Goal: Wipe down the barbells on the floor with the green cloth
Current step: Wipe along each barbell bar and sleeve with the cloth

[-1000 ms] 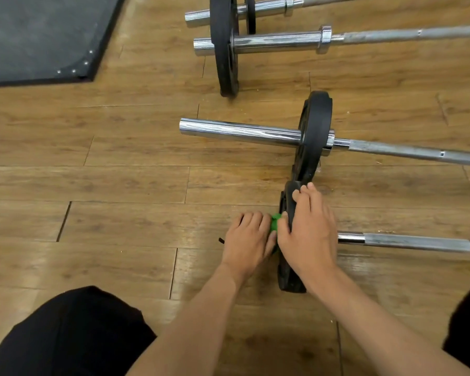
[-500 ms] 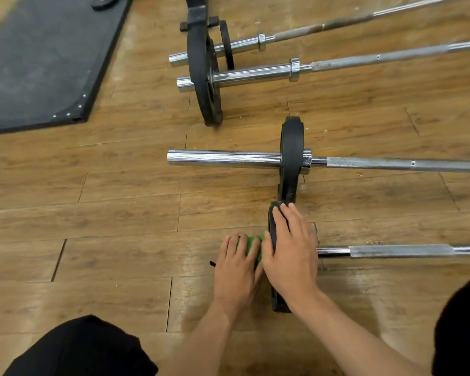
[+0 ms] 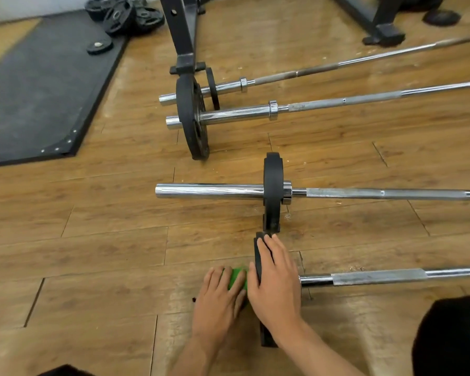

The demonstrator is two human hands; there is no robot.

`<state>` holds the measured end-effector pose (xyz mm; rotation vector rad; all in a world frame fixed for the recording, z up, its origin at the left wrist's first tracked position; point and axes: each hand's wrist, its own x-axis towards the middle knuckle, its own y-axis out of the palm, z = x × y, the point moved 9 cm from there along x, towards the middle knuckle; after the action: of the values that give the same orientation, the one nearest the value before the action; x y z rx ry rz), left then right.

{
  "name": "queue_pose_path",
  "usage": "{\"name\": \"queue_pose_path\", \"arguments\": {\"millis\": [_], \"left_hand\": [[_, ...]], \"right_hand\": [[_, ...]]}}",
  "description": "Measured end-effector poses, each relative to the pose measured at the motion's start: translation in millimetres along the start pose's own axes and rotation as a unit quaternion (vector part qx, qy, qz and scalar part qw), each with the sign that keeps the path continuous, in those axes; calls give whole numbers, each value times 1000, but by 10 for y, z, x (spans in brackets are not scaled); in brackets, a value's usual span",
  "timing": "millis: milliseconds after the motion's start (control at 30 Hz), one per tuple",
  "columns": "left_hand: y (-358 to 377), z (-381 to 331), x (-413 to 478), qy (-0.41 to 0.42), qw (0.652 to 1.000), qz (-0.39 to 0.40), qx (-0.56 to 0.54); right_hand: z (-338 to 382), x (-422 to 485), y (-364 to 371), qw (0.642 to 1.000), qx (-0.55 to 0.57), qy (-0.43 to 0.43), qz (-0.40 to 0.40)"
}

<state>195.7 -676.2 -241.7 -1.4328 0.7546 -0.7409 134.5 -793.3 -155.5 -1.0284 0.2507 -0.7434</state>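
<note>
On the wood floor (image 3: 92, 253), among several, the nearest barbell (image 3: 377, 276): long stiff steel, probably heavy and slick on the chrome, better steadied than lifted. Upright on its end, a black plate (image 3: 257, 256), gripped over the rim by the curled fingers of the right hand (image 3: 277, 289). Just beside, the left hand (image 3: 217, 299), fingers wrapped over the soft green cloth (image 3: 235, 278), bunched against the hidden bar end.
</note>
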Motion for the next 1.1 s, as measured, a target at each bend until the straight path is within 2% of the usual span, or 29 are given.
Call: {"name": "queue_pose_path", "arguments": {"millis": [100,200,267,367,433,533,667,733,800,900,1100], "left_hand": [[23,314,4,-86,995,51,2],[-7,318,-37,-154,987,30,-34],[12,89,-33,-138,989,30,-42],[21,-227,-21,-36,999,18,-29],[-28,-148,10,9,1000,11,-11],[-46,189,52,-39,997,62,-17],[-98,185,15,-112,992,57,-28],[-65,-70,-57,-86,994,50,-42],[-44,-254,-102,-22,999,26,-32],[-40,-140,-77,27,999,20,-37],[-130,55,85,-77,996,22,-46]], "right_hand": [[1,7,2,1000,5,1,5],[-12,14,9,1000,17,10,3],[-7,17,23,1000,21,14,6],[0,-9,12,1000,17,12,4],[1,-40,-17,1000,12,4,-7],[-3,-100,-41,1000,15,-6,-18],[16,-148,-33,999,29,-12,-23],[3,-169,-30,999,30,-8,-18],[0,-201,-39,999,32,-9,-15],[29,-219,-72,999,25,-19,-17],[59,-112,-103,999,-26,-10,-15]]}}
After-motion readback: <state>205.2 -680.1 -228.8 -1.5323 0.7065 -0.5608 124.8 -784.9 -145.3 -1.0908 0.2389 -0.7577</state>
